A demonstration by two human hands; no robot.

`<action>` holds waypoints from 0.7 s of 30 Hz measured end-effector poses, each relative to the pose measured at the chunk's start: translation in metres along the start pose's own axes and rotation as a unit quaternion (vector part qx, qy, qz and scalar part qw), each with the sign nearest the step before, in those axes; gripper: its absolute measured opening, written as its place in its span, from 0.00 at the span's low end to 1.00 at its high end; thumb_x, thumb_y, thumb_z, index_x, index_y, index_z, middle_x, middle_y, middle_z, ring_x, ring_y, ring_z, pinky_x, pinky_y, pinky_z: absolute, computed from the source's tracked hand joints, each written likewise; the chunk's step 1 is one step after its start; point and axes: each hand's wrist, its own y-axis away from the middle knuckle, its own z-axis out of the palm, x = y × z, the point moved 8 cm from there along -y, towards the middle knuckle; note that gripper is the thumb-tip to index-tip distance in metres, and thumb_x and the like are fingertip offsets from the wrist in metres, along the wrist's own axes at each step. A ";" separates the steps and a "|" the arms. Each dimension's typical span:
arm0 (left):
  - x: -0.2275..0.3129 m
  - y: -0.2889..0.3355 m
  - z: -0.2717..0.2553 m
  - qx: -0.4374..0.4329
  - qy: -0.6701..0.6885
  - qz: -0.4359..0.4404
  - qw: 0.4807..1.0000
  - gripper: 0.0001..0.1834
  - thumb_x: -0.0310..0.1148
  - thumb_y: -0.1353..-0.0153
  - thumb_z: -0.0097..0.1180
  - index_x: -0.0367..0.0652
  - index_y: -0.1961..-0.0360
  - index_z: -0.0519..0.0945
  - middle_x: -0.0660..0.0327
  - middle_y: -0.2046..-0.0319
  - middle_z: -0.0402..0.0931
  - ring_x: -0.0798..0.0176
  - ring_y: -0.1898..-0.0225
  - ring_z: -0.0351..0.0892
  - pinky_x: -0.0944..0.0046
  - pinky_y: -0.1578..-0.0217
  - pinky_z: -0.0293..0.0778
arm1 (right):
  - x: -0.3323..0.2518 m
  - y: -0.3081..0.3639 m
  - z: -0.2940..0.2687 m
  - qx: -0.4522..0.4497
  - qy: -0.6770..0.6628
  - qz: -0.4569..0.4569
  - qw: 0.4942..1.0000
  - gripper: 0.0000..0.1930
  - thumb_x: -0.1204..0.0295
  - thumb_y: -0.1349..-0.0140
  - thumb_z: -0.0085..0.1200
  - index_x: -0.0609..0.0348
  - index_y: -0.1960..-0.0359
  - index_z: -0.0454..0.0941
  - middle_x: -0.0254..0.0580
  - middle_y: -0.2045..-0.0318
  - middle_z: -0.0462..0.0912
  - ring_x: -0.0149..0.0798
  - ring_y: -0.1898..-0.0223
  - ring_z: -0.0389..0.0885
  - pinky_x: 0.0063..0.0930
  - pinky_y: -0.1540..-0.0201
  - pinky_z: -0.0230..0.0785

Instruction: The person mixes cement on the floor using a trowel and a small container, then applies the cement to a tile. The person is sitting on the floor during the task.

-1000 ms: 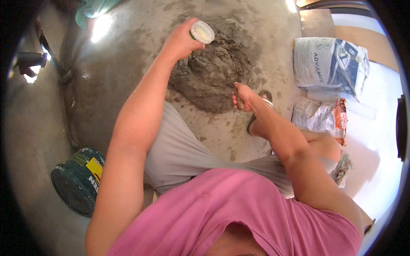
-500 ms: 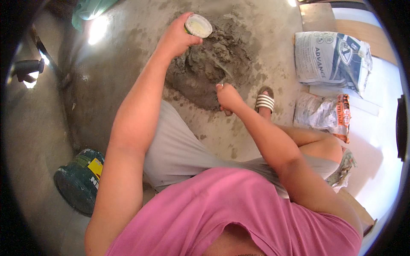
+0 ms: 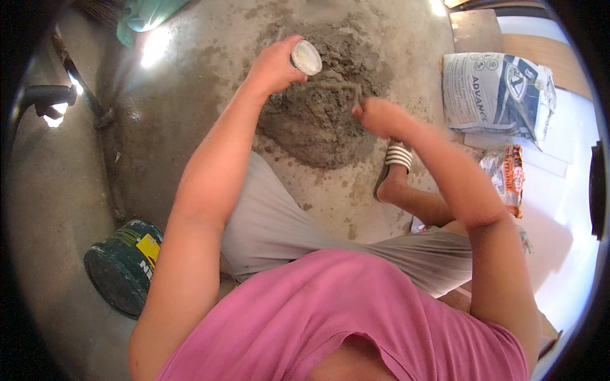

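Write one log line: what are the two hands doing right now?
left hand: holds white cup over mortar pile | right hand: grips trowel in pile | nearby: white bag, green can

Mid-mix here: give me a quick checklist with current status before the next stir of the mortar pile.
1. Left hand grips the small white cup: ok.
2. Cup over the grey mortar pile: ok.
3. Right hand holds a thin stirring tool in the pile: ok.
4. What is in the cup: cannot tell.
5. Sandalled foot off the pile: ok.
6. White sack clear of the mix: ok.
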 end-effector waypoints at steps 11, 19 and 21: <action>0.001 -0.001 0.008 -0.049 -0.018 -0.035 0.998 0.53 0.39 0.56 0.79 0.55 0.27 0.66 0.52 0.38 0.76 0.45 0.38 0.76 0.47 0.39 0.74 | 0.038 -0.024 -0.018 -0.024 0.005 0.007 1.000 0.21 0.62 0.28 0.45 0.72 0.64 0.82 0.62 0.76 0.84 0.55 0.72 0.88 0.54 0.68 0.79; 0.010 0.002 -0.003 -0.029 0.025 -0.030 0.999 0.51 0.38 0.56 0.80 0.52 0.29 0.68 0.50 0.38 0.75 0.45 0.37 0.76 0.48 0.38 0.74 | 0.044 -0.036 0.087 -0.060 -0.134 0.093 0.985 0.29 0.54 0.23 0.36 0.70 0.60 0.83 0.65 0.68 0.86 0.61 0.64 0.87 0.55 0.58 0.79; 0.019 -0.002 0.001 -0.036 0.014 -0.022 0.999 0.51 0.38 0.57 0.80 0.52 0.29 0.69 0.50 0.38 0.76 0.45 0.38 0.76 0.48 0.38 0.73 | 0.067 -0.062 0.084 0.035 0.018 0.063 0.997 0.30 0.53 0.23 0.36 0.68 0.58 0.85 0.64 0.58 0.87 0.60 0.53 0.86 0.53 0.48 0.78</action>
